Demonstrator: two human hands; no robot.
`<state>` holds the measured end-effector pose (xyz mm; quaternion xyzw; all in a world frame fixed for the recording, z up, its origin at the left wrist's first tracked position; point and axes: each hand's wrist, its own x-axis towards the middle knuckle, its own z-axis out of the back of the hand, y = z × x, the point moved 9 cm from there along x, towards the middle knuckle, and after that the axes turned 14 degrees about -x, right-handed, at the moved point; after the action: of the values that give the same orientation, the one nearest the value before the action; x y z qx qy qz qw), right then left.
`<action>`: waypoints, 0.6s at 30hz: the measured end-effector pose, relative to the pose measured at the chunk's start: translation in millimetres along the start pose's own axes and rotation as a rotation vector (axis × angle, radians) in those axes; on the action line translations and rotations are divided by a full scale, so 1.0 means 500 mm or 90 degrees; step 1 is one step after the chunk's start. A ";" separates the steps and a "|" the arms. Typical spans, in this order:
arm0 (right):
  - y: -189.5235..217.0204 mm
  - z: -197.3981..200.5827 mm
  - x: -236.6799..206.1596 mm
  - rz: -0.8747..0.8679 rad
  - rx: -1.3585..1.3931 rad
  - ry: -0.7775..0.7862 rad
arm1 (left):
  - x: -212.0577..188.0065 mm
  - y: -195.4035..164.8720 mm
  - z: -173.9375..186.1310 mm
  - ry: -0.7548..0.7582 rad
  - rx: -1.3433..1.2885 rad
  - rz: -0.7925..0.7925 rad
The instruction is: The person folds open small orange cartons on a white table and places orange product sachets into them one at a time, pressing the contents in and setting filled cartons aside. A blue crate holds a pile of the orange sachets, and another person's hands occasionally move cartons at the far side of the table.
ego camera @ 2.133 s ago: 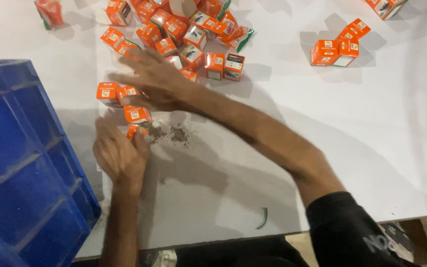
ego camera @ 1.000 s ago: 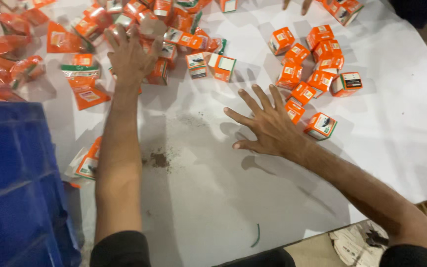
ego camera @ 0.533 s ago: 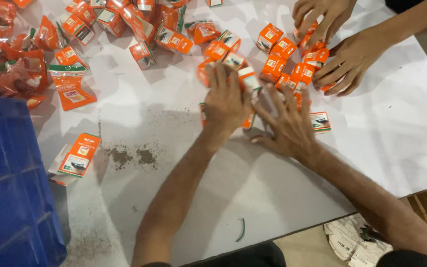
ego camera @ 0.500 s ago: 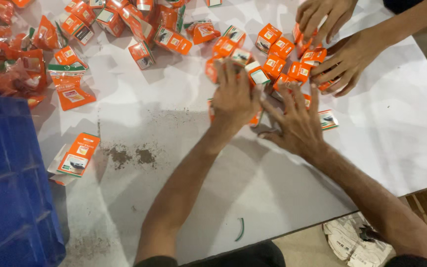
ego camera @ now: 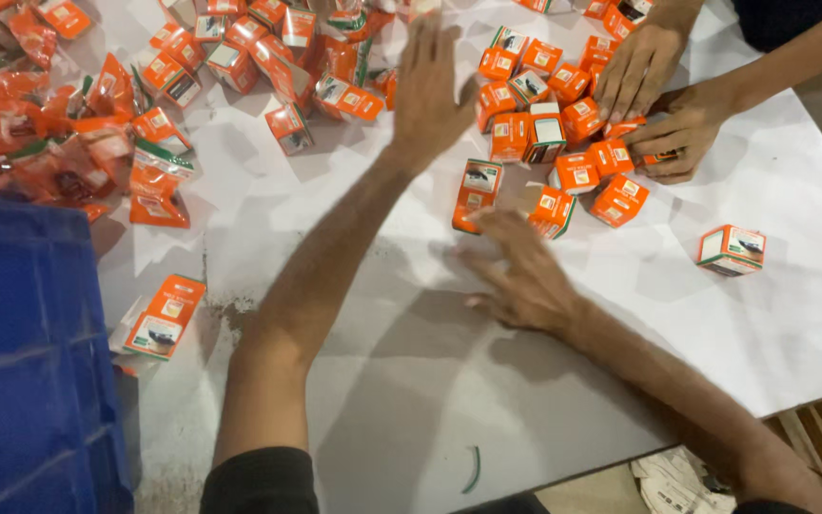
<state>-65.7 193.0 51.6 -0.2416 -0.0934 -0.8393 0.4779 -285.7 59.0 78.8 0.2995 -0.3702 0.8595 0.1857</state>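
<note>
Two small orange cardboard boxes matter here: the flat-lying orange box (ego camera: pixel 477 193) sits just beyond my right hand (ego camera: pixel 522 276), whose fingers are spread and empty, long axis pointing away from me. My left hand (ego camera: pixel 427 90), open, probably hovers further beyond that box, touching nothing.

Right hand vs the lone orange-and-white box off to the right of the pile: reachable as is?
Probably yes. The right hand lies open and empty on the white table, and the lone box stands apart to its right with only bare tabletop between them. The co-worker's hands are busy further up, out of that path.
</note>
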 end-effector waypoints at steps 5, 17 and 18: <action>0.049 -0.086 0.109 0.019 0.082 0.119 | 0.119 0.166 0.019 0.168 0.181 0.165; 0.045 -0.070 0.113 0.022 0.108 0.103 | -0.038 0.268 0.103 0.315 0.294 0.152; 0.047 -0.071 0.114 0.028 0.099 0.102 | -0.053 0.276 0.120 0.378 0.311 0.198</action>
<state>-81.0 123.8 47.4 -0.1382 -0.1143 -0.8357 0.5191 -317.7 -79.1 21.7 0.0142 -0.1266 0.9890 0.0757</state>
